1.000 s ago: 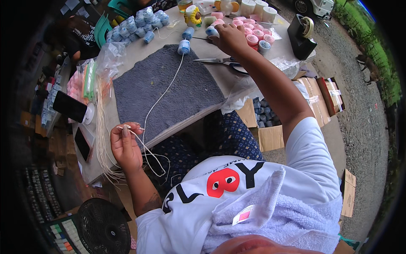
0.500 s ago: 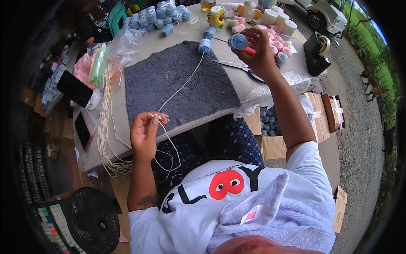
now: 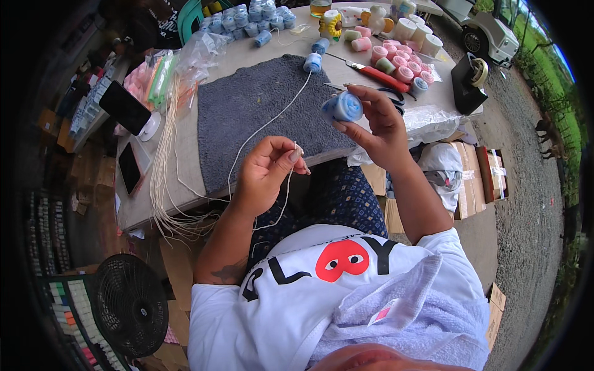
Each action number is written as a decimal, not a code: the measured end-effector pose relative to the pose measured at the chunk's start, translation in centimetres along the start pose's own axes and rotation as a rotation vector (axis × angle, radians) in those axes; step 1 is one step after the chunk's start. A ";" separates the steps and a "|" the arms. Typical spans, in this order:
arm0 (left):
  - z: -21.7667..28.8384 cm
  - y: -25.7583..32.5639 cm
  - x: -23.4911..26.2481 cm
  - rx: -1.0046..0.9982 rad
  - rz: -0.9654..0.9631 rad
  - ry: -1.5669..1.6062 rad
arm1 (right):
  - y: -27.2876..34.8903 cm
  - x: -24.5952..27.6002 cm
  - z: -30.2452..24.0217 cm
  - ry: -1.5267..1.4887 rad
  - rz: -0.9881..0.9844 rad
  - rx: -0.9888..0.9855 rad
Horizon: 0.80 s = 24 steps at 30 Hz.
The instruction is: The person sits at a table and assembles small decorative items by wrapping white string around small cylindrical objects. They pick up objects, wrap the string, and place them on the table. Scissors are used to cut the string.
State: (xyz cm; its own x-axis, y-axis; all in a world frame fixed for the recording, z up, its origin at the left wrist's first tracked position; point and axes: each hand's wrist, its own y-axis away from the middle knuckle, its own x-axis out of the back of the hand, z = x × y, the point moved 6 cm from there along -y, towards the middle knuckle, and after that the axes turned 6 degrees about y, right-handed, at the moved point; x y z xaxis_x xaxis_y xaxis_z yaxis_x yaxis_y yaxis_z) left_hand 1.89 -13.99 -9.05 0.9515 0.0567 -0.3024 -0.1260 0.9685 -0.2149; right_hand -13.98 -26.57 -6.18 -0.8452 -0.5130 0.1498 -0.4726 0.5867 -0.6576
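Note:
My left hand (image 3: 265, 170) pinches the end of a white cord (image 3: 270, 122) between thumb and fingers, near the table's front edge. From there the cord runs back across a dark grey towel (image 3: 247, 102) to a blue-and-white cylinder (image 3: 313, 62) that it seems to pass into. Another blue cylinder (image 3: 320, 46) lies right behind that one. My right hand (image 3: 385, 127) holds a blue-and-white swirled cylinder (image 3: 344, 107) by its sides, fingertips and thumb around it, above the towel's right edge. A loop of cord hangs below my left hand.
Scissors (image 3: 396, 99) and a red-handled tool (image 3: 382, 76) lie behind my right hand. Pink cylinders (image 3: 404, 74) and a black tape dispenser (image 3: 468, 83) stand at the right. Bagged blue cylinders (image 3: 235, 21) are at the back. A bundle of cords (image 3: 162, 179) drapes over the left edge.
My right hand has come nearer and lower with the blue-and-white cylinder, away from the pink cylinders. My left hand has moved right and a little forward with the cord, bringing the hands closer together.

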 end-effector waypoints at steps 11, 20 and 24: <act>-2.7 1.0 1.2 0.066 0.120 -0.071 | 0.8 11.7 0.9 -0.019 0.168 -0.287; -2.5 0.2 -4.2 0.262 -0.007 0.042 | 7.5 -1.2 1.8 -0.948 0.081 -0.779; -2.8 1.0 -3.7 0.313 0.019 0.054 | 7.8 -2.8 1.8 -0.951 0.019 -0.830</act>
State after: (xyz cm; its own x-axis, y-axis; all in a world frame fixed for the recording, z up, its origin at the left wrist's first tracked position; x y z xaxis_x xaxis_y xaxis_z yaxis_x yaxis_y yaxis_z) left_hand -2.49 -13.90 -10.71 0.9323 0.0710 -0.3546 -0.0433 0.9954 0.0854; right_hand -14.83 -21.67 -13.02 -0.5037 -0.5448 -0.6704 -0.7676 0.6382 0.0582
